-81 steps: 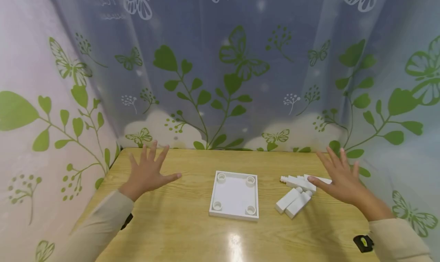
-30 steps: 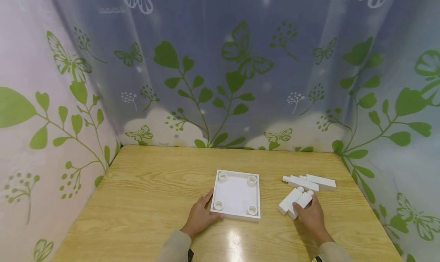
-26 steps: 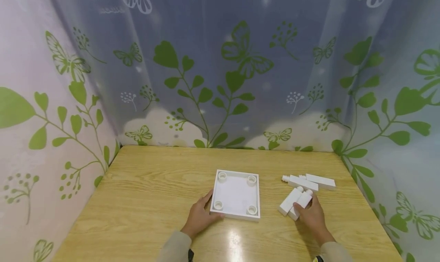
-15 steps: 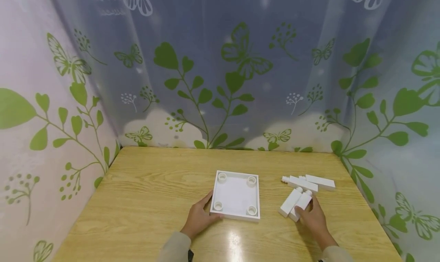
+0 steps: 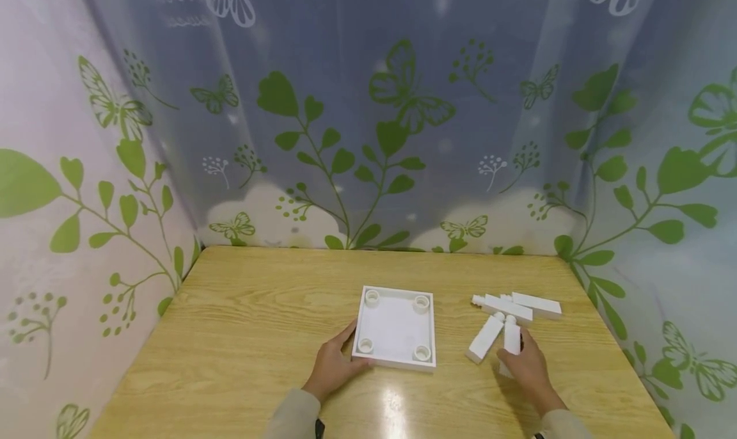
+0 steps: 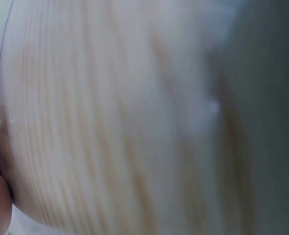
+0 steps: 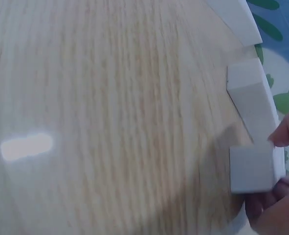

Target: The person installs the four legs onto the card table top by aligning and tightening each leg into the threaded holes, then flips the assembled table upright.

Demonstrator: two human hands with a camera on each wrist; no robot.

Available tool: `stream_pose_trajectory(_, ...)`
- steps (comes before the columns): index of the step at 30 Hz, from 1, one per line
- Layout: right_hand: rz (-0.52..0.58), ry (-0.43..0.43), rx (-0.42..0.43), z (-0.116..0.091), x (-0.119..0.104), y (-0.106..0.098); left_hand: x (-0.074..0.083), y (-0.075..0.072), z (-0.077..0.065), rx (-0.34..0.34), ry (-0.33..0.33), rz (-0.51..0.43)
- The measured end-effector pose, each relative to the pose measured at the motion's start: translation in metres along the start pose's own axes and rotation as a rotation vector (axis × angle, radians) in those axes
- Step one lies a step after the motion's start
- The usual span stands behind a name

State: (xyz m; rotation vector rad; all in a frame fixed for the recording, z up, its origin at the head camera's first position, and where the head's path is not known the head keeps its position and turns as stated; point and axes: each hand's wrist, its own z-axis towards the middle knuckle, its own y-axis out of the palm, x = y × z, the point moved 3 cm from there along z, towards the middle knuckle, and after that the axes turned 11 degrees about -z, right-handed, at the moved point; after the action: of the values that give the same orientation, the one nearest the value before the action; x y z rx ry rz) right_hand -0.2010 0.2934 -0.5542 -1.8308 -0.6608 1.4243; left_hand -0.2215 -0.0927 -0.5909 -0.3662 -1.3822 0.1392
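Note:
A square white tabletop (image 5: 394,327) lies on the table, with a raised rim and a round socket in each corner. My left hand (image 5: 332,367) grips its near left corner, thumb along the front edge and fingers by the left side. My right hand (image 5: 530,365) pinches a white table leg (image 5: 512,342), a square block with a round threaded end pointing away from me. In the right wrist view, the square foot of this leg (image 7: 252,169) shows between thumb and fingers. Another leg (image 5: 485,340) lies just left of it, their threaded ends close together.
Two more white legs (image 5: 505,307) lie side by side behind the held one, threaded ends to the left. The wooden table (image 5: 247,324) meets a patterned curtain (image 5: 345,138) at the back and both sides. The left wrist view is mostly blurred wood grain.
Both hands came down from above the table, the left to the tabletop corner, the right to a leg. The held leg has turned and swung away from the leg beside it.

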Motion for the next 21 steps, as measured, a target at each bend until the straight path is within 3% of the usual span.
stream_pose_trajectory(6,-0.115,-0.058,0.055,-0.009,0.016,-0.009,-0.003,0.001,0.002,0.007,-0.003,0.004)
stream_pose_trajectory(21,-0.116,0.008,0.118,-0.023,0.030,-0.016,-0.003,0.001,0.001,0.013,0.014,0.003)
